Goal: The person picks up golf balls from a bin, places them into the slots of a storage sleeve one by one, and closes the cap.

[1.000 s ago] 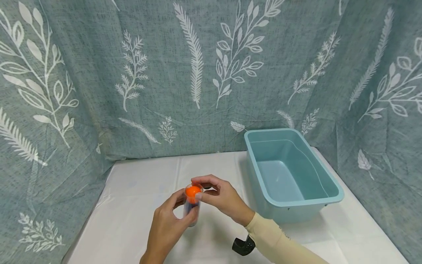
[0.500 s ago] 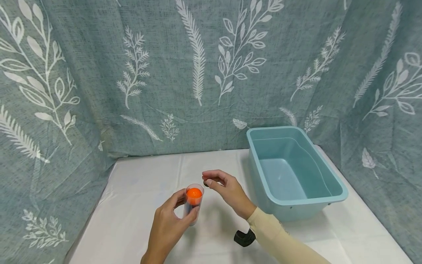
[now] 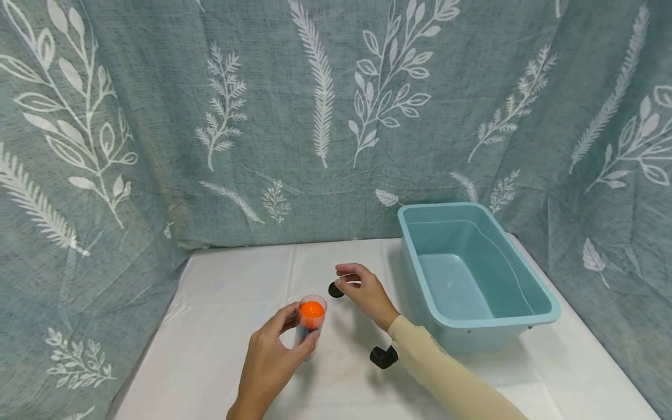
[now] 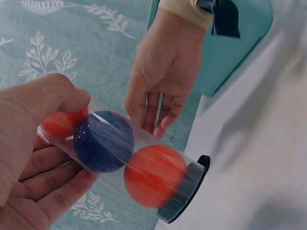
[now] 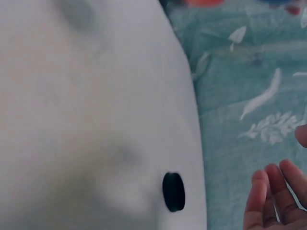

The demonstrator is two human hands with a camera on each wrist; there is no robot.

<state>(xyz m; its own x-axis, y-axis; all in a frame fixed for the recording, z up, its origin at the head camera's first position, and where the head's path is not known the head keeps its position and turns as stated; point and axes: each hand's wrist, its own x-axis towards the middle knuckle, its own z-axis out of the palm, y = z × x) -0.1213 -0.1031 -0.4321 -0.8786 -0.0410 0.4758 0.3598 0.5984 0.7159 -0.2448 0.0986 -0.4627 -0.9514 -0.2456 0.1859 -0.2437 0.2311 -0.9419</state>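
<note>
My left hand (image 3: 275, 350) grips a clear plastic tube (image 4: 112, 187), fingers on one side and thumb on the other. In the left wrist view it contains an orange ball (image 4: 156, 175), a blue ball (image 4: 103, 141) and another orange ball (image 4: 64, 123) partly behind the thumb. A black cap (image 4: 192, 191) closes the tube's far end; at the upper end in the head view no cap shows. My right hand (image 3: 364, 294) is to the right of the tube, fingers loosely bent and holding nothing. A loose black cap (image 5: 173, 191) shows apart from its fingertips against the white cloth.
A light-blue plastic tub (image 3: 427, 291) stands on the right of the white-covered table (image 3: 231, 280). A grey-green curtain (image 3: 294, 116) with a white leaf print hangs behind and on both sides. A black wrist device (image 3: 384, 357) sits under the right sleeve.
My right hand has moved away from the tube's upper end, to the right, and let go of the black cap. The left hand keeps its grip on the tube.
</note>
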